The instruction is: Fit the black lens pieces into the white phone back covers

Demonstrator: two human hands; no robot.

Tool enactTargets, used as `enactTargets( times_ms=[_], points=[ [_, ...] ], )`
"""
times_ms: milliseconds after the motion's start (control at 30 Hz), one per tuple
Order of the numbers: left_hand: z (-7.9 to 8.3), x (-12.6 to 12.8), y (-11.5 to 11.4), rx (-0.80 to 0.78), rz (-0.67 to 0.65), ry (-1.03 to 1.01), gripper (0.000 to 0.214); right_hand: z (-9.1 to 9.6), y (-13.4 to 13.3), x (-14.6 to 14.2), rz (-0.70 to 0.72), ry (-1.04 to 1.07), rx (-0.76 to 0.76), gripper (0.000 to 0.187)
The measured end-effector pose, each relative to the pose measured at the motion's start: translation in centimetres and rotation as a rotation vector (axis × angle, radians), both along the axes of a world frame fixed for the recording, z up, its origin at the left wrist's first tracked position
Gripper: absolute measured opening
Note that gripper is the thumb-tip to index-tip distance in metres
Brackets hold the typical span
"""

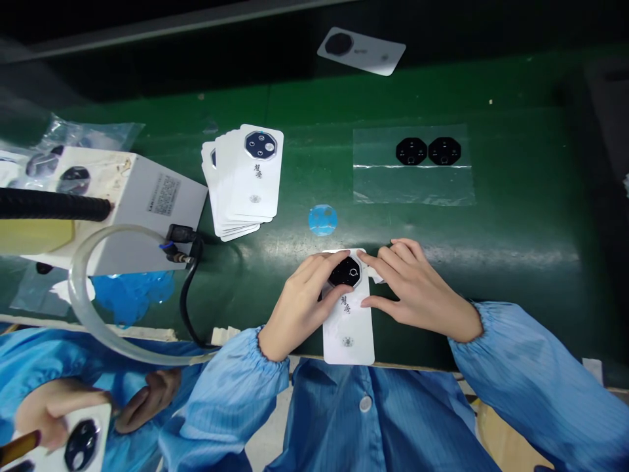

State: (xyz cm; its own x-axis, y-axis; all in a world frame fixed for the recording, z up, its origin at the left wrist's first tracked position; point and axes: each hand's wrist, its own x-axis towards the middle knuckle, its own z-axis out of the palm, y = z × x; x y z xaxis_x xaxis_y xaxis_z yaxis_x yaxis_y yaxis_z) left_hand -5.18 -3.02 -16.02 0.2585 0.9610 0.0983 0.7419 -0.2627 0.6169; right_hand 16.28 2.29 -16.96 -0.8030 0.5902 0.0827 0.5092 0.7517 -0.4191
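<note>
At the far left, a grey box unit (160, 210) sat on the green bench (515, 196), with a black corrugated hose (49, 204) and a clear tube (83, 295) beside it and a scatter of blue film discs (130, 295) just past its near end. Nearer still, a co-worker's hands (54, 413) held another white card (93, 442). To the right lay a fanned stack of white cards (243, 183), with a single blue film disc (323, 220) between it and my work. My left hand (302, 305) curled over the white card (348, 334) at the bench's near edge, its fingers drawn narrow around a black octagonal label (345, 272). My right hand (417, 288) came in from the other side, fingertips at the label's edge and thumb on the card, though I could not tell whether it gripped. Keeping both hands low and even seemed the right way to hold the card square. The glossy label sat near the card's far end, above small dark characters. Further right, a clear plastic bag (413, 177) held two black octagons (427, 151).
</note>
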Motion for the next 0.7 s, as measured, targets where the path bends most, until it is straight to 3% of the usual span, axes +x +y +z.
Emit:
enactTargets(
  times_ms=[700],
  points=[
    [-0.16, 0.14, -0.08, 0.01, -0.01, -0.003, 0.048, -0.06, -0.05, 0.05, 0.001, 0.009, 0.006, 0.067]
  ],
)
